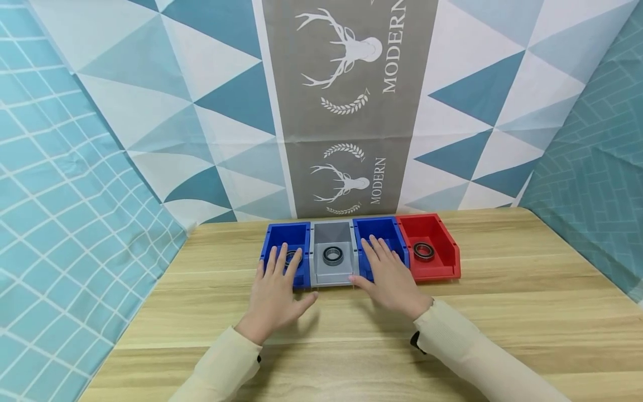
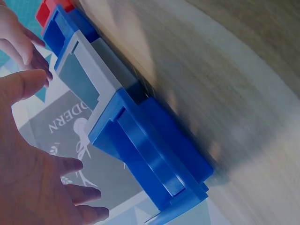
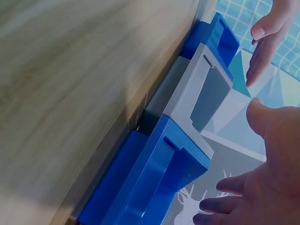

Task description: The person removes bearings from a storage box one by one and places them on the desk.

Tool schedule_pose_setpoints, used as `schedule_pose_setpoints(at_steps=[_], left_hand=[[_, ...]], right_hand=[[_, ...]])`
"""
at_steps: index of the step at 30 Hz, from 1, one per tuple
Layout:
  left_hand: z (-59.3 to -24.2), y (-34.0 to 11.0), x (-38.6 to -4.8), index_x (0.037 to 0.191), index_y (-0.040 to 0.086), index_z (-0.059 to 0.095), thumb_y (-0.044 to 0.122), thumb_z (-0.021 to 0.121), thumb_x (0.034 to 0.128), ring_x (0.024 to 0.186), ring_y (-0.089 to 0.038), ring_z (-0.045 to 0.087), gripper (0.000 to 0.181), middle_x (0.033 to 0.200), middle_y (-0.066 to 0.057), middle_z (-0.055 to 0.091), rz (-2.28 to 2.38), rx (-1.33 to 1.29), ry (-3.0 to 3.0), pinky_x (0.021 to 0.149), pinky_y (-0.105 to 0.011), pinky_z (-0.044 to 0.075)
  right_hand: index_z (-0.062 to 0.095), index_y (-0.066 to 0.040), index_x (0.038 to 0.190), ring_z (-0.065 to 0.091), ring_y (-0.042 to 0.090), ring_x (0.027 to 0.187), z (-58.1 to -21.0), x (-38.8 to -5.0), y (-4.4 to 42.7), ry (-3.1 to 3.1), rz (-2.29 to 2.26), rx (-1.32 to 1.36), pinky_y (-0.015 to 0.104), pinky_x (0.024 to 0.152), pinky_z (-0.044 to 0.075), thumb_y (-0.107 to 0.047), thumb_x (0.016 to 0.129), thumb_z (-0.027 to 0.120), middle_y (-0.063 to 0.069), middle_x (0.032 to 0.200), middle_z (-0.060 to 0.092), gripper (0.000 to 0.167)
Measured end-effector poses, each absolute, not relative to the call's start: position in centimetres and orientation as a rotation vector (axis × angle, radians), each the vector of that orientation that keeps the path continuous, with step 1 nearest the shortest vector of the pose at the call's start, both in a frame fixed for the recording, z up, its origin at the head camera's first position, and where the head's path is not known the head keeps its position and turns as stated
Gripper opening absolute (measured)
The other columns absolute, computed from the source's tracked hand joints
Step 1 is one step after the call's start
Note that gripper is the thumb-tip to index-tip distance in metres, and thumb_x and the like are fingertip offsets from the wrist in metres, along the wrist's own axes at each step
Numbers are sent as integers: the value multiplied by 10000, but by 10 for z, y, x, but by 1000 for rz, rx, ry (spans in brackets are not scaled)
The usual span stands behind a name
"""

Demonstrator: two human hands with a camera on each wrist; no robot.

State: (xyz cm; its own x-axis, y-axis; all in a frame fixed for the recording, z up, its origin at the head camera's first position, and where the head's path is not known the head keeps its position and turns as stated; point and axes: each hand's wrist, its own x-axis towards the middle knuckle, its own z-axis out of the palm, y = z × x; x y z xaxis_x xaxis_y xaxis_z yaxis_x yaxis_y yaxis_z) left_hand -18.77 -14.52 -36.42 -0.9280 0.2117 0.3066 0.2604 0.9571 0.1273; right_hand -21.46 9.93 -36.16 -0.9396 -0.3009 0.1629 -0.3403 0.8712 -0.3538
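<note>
Four bins would exceed plain counting, so several joined bins stand in a row: a left blue bin (image 1: pixel 286 231), a grey bin (image 1: pixel 334 230), a second blue bin (image 1: pixel 374 224) and a red bin (image 1: pixel 422 224). Black-rimmed ring bearings lie in the left blue bin (image 1: pixel 290 258), the grey bin and the red bin. My left hand (image 1: pixel 273 301) hovers with spread fingers before the left blue bin. My right hand (image 1: pixel 392 282) is spread over the front of the second blue bin, hiding much of its inside. Neither hand holds anything.
The bins stand on a wooden table (image 1: pixel 321 346) near its back edge. Behind hangs a patterned cloth (image 1: pixel 351 123) with deer heads. Blue tiled-pattern cloth (image 1: pixel 60 195) covers the left side, and more blue cloth (image 1: pixel 593 195) the right.
</note>
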Motion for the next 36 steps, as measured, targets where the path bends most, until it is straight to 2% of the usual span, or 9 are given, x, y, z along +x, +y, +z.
schedule_pose_setpoints(at_steps=[7,16,29,36], left_hand=[[-363,-146,-191,1482,136,366,613,629,791,1445,-449,245,880,1551,-228,293,-220,-337,-2813,1128,-626,252],[-361,-151,-201,1483,124,358,580,636,808,1435,-435,282,861,1546,-216,314,-223,-396,-2832,1115,-619,285],[-354,-164,-225,1488,104,343,533,615,851,1442,-429,268,815,1548,-216,307,-214,-457,-2957,1142,-589,261],[-351,-169,-234,1476,103,369,558,614,826,1430,-428,294,831,1532,-219,337,-177,-488,-2902,1133,-584,282]], right_hand=[[173,-19,1527,182,401,1478,-361,-227,93,-2959,647,490,583,1139,250,-513,892,597,189,1600,184,910],[120,-11,1533,209,394,1472,-363,-243,88,-2996,952,421,562,1135,275,-427,921,597,194,1602,173,881],[215,46,1497,399,425,1365,-362,-257,80,-2957,1139,238,540,1061,393,-326,948,572,261,1511,345,753],[347,44,1449,403,420,1362,-363,-264,77,-2925,1177,169,534,1067,396,-265,936,586,250,1476,411,645]])
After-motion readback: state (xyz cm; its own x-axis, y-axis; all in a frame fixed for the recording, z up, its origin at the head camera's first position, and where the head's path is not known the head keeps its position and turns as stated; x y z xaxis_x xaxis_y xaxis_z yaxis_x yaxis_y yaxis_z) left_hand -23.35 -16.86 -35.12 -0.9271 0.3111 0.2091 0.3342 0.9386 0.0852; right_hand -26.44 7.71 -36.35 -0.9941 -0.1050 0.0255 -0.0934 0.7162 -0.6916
